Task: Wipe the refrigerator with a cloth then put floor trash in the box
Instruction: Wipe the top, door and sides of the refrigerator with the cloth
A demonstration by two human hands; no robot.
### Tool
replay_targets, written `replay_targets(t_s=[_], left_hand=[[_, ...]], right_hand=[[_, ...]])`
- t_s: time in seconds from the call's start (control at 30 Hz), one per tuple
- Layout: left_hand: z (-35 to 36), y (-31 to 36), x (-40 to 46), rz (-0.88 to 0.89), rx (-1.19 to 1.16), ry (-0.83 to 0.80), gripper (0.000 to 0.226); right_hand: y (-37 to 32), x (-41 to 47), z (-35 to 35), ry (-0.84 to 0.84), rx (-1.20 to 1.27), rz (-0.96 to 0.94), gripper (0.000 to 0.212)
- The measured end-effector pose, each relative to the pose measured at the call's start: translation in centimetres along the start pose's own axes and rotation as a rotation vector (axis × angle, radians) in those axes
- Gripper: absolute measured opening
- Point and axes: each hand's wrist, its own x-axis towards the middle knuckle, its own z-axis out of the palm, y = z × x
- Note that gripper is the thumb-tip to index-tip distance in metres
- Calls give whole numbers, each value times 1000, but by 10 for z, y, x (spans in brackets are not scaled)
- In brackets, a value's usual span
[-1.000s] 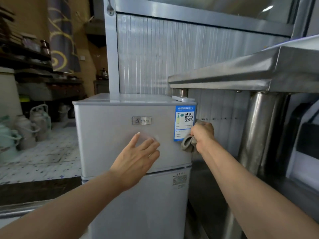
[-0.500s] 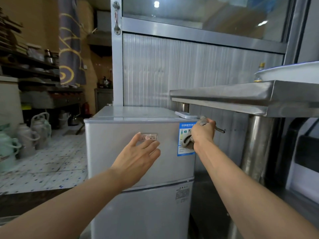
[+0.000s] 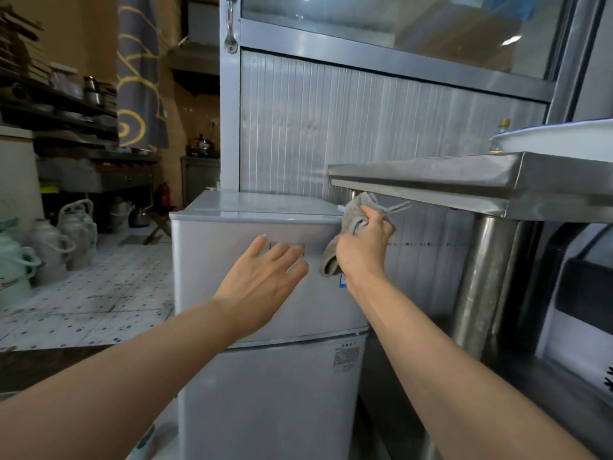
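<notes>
A small silver two-door refrigerator [image 3: 215,270] stands in front of me. My right hand [image 3: 363,247] grips a grey cloth [image 3: 355,215] at the top right corner of the upper door, bunched against the door's edge, with a fold hanging below the hand. The blue label on the door is mostly hidden behind that hand. My left hand [image 3: 265,277] lies flat with straight fingers against the upper door, its fingertips over the small metal nameplate. No box or floor trash is in view.
A stainless steel table [image 3: 431,174] overhangs just right of the refrigerator, on a thick steel leg [image 3: 477,280]. A metal-framed cabinet wall [image 3: 331,121] stands behind. Kettles and jugs [image 3: 49,247] sit on the tiled floor at left, below dark shelves.
My right hand has carried the cloth up the door's right edge, from beside the blue label to the top corner. My left hand stays flat on the door. The camera has tilted upward.
</notes>
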Motion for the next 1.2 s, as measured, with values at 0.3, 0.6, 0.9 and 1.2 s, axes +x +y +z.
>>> replay_targets(t_s=[0.3, 0.6, 0.9, 1.2], left_hand=[[-29, -48, -13, -103, -125, -102, 58], [-71, -117, 29, -235, -356, -195, 55], [-91, -175, 74, -479, -613, -319, 58], [-74, -182, 93, -542, -708, -555, 61]], right_hand=[[-42, -6, 17, -141, -201, -55, 67], [-103, 26, 31, -262, -268, 95, 72], [-151, 81, 54, -463, -579, 158, 66], [-121, 109, 82, -627, -890, 36, 65]])
